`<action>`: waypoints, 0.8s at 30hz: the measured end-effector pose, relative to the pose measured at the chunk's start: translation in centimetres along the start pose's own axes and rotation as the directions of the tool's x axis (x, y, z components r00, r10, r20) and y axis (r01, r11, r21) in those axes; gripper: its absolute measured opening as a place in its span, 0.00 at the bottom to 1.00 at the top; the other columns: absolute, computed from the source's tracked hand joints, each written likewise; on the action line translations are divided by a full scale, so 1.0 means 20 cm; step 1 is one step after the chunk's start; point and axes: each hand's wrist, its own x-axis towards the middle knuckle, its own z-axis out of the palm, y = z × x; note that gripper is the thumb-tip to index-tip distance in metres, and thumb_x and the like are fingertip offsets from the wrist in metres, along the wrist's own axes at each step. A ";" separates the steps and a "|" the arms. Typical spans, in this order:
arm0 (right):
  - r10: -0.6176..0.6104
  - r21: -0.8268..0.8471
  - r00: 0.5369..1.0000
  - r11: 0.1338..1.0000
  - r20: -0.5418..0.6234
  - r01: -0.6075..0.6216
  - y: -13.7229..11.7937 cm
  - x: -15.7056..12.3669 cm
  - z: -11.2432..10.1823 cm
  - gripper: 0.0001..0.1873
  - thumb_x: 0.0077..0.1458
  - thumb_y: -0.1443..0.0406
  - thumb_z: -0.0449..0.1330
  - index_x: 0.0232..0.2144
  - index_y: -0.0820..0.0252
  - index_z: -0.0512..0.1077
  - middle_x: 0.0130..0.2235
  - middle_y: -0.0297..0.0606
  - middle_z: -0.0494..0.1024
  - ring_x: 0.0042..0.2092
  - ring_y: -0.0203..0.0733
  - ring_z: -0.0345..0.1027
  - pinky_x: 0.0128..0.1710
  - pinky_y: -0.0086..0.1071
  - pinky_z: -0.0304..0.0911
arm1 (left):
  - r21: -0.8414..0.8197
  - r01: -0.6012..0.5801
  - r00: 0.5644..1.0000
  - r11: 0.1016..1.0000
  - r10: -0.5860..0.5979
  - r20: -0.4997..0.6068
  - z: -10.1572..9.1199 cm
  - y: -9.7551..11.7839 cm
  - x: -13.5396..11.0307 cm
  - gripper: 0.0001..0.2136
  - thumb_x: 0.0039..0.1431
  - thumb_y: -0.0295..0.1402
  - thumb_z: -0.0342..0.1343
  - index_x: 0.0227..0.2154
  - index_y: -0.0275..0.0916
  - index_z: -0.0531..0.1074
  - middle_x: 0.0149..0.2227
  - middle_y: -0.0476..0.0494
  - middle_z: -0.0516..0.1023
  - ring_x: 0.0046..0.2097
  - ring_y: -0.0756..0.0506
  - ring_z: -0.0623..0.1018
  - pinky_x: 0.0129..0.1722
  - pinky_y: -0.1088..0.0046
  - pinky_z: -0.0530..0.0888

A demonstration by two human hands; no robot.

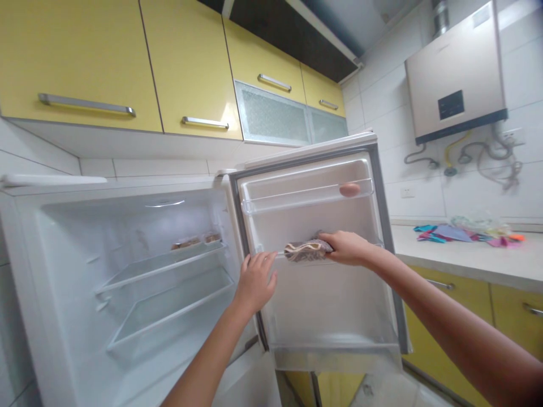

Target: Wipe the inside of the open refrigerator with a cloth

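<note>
My right hand [345, 247] grips a folded, patterned cloth [307, 250] in brown and cream, pressed against the middle door shelf of the fridge. To its left, my left hand [255, 280] has its fingers stretched out at the left end of that shelf, near the hinge side; whether they touch the rim is unclear. The fridge door [322, 305] stands wide open. In the clear top door shelf [292, 196] lies one brown egg [349, 189]. Part of the middle shelf is hidden behind the cloth and my right hand.
Inside the fridge are two glass shelves [169, 302]; brownish items [186, 243] sit on the upper one. Yellow cabinets [190, 68] hang above. Right of the door, a white counter [424, 249] holds colourful cloths [458, 233]. A water heater [456, 79] is on the wall.
</note>
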 end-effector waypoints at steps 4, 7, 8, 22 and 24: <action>-0.156 0.056 0.981 0.985 -0.119 0.164 0.06 -0.17 -0.01 0.26 0.55 0.60 0.59 0.57 0.50 0.69 0.49 0.42 0.80 0.47 0.51 0.75 0.43 0.36 0.66 | -0.018 0.009 1.000 1.000 -0.009 -0.006 -0.05 0.00 0.00 0.18 0.65 0.35 0.48 0.56 0.43 0.67 0.57 0.37 0.75 0.61 0.38 0.72 0.66 0.41 0.57; -0.249 0.152 0.929 0.942 -0.274 0.298 0.17 -0.29 -0.02 0.25 0.60 0.55 0.59 0.59 0.51 0.69 0.54 0.42 0.78 0.51 0.50 0.73 0.48 0.39 0.68 | -0.167 0.074 0.994 0.983 -0.085 -0.065 -0.10 0.04 0.04 0.16 0.66 0.42 0.47 0.51 0.40 0.69 0.59 0.35 0.73 0.63 0.37 0.70 0.65 0.46 0.60; -0.238 0.167 0.906 0.936 -0.350 0.310 0.21 -0.33 -0.01 0.22 0.62 0.55 0.57 0.57 0.51 0.71 0.53 0.42 0.78 0.52 0.50 0.73 0.49 0.40 0.68 | -0.250 0.081 0.990 0.965 -0.108 -0.094 -0.12 0.07 0.07 0.18 0.66 0.43 0.46 0.51 0.40 0.69 0.59 0.34 0.73 0.63 0.38 0.70 0.65 0.49 0.62; 0.212 0.296 0.348 0.932 -0.913 0.210 0.26 -0.41 0.31 0.17 0.59 0.67 0.52 0.45 0.53 0.77 0.44 0.40 0.80 0.49 0.49 0.71 0.51 0.46 0.66 | -0.309 -0.070 0.680 0.948 0.272 0.681 -0.22 0.59 0.61 0.26 0.48 0.59 0.58 0.38 0.41 0.77 0.37 0.41 0.82 0.35 0.44 0.78 0.33 0.69 0.72; 0.323 0.407 0.344 0.889 -0.882 0.208 0.26 -0.42 0.38 0.19 0.59 0.66 0.52 0.50 0.53 0.74 0.44 0.40 0.81 0.49 0.48 0.73 0.52 0.47 0.66 | -0.324 -0.085 0.713 0.942 0.285 0.641 -0.19 0.59 0.62 0.23 0.47 0.56 0.61 0.35 0.41 0.77 0.34 0.42 0.81 0.33 0.45 0.77 0.32 0.70 0.71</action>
